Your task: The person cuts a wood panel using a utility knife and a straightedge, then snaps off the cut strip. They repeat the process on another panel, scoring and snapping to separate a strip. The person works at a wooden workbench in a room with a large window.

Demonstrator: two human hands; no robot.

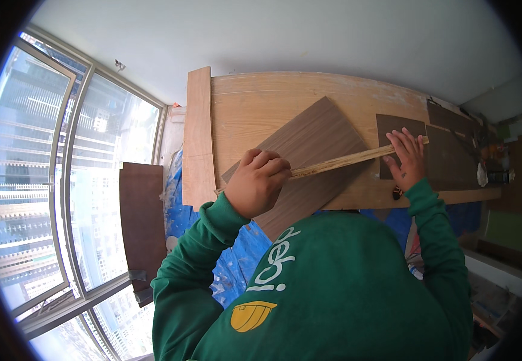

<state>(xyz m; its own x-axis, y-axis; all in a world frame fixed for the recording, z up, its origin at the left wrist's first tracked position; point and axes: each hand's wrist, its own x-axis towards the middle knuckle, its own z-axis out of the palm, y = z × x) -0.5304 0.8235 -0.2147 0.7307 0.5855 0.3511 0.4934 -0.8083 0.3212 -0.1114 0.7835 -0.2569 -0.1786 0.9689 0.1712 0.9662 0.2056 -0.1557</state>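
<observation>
A long, narrow wooden strip (339, 162) lies at a slant across a dark brown wood-grain board (321, 135). My left hand (258, 183) is closed around the strip near its left end, and the palm side is hidden. Toward the other end, my right hand (407, 161) straddles the strip, with the fingertips over its far side and the thumb on the near side. The brown board rests at an angle on a light wooden worktable (261, 90), and its near corner sticks out past the front edge.
A pale plank (199, 132) lies along the table's left end. Smaller dark panels (387, 126) sit at the right, near a small dark object (397, 192) at the front edge. Blue sheeting (237, 259) covers the floor. A dark brown panel (143, 222) stands by the windows (113, 132).
</observation>
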